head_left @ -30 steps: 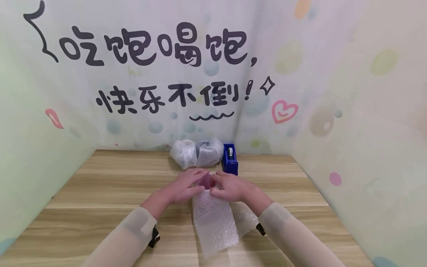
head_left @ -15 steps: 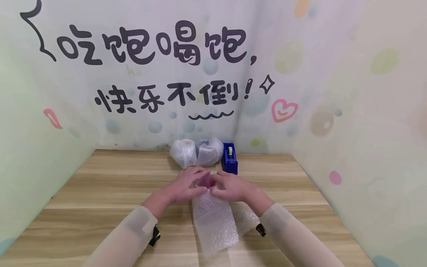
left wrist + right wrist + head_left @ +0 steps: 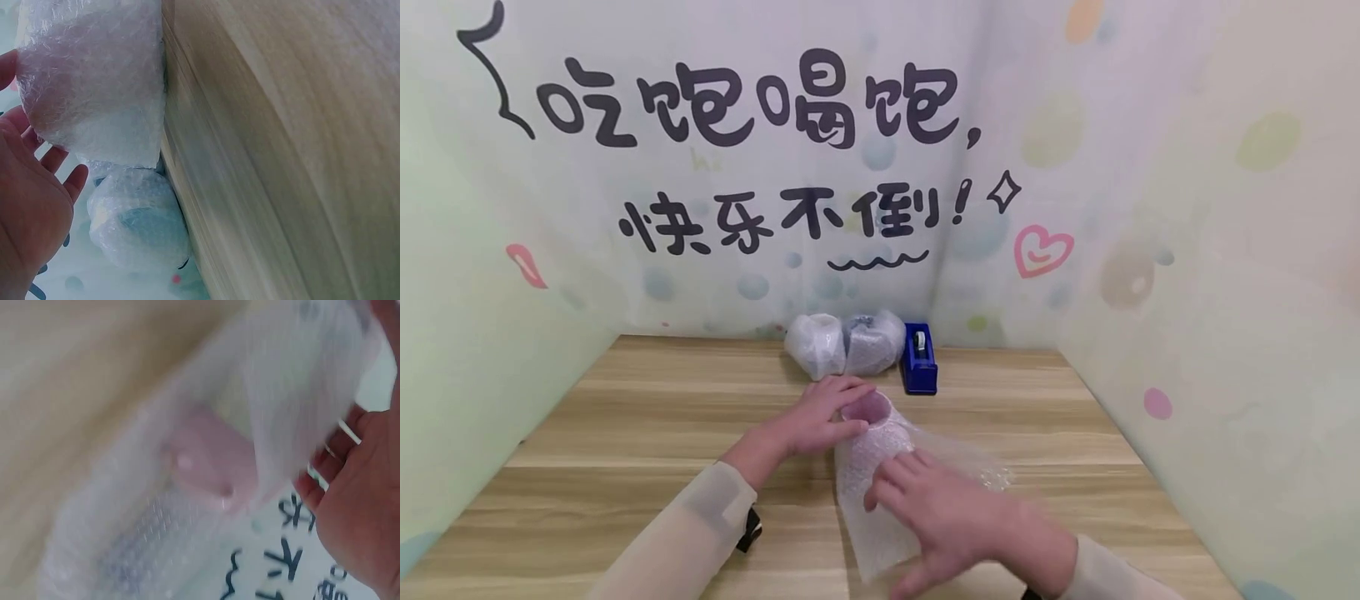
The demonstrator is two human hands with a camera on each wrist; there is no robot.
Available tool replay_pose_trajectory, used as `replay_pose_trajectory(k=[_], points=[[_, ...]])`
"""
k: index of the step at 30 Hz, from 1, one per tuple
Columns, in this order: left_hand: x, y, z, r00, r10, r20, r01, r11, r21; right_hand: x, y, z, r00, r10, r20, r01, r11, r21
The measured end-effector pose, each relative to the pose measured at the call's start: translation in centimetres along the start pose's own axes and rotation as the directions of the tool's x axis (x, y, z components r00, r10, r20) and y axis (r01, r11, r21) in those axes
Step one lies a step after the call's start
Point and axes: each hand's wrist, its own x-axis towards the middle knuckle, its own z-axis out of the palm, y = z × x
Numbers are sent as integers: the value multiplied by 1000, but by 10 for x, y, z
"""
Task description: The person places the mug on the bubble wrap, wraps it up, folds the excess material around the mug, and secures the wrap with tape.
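A pink cup (image 3: 874, 407) stands upright on the table, its mouth facing up, with a sheet of bubble wrap (image 3: 868, 529) around it. My left hand (image 3: 820, 417) holds the cup at the rim, thumb on the near side and fingers on the far side. In the left wrist view those fingers curve along the wrap (image 3: 94, 81). My right hand (image 3: 943, 508) is over the front flap of the wrap with fingers spread, hiding part of it. Through the loose film in the right wrist view, the pink cup (image 3: 215, 459) shows blurred.
Behind the cup sit two bundles in bubble wrap, a left one (image 3: 816, 346) and a right one (image 3: 874, 343). Beside them stands a blue tape dispenser (image 3: 920, 362). A patterned backdrop (image 3: 880, 292) rises at the table's (image 3: 647, 408) back edge.
My right hand has left the cup's rim and moved toward me and down over the front flap, fingers spreading. The cup's mouth is uncovered on the right. My left hand stays put.
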Motion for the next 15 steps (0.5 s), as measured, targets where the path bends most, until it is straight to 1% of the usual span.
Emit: replay_pose_trajectory(k=[2,4,6,9,13,15], points=[[0,0,-1,1000,-7,4,7,1000,-15,-3,-13,7,1000,-28,1,28,997,-73],[-1,0,-1,1000,-10,5,10,1000,-25,-4,-21,16,999,-37,-24,33,989,-143],[-1,0,-1,1000,-12,11,12,999,-31,-3,-24,23,997,-45,-65,31,980,-195],[-2,-1,0,1000,-16,17,17,999,-35,0,-24,29,990,-77,-116,43,961,-274],[-2,-2,1,999,-26,18,27,998,-50,6,-20,24,976,-113,-184,50,948,-315],[-3,-2,1,999,-31,14,32,998,-57,11,-15,17,967,-115,-228,44,954,-297]])
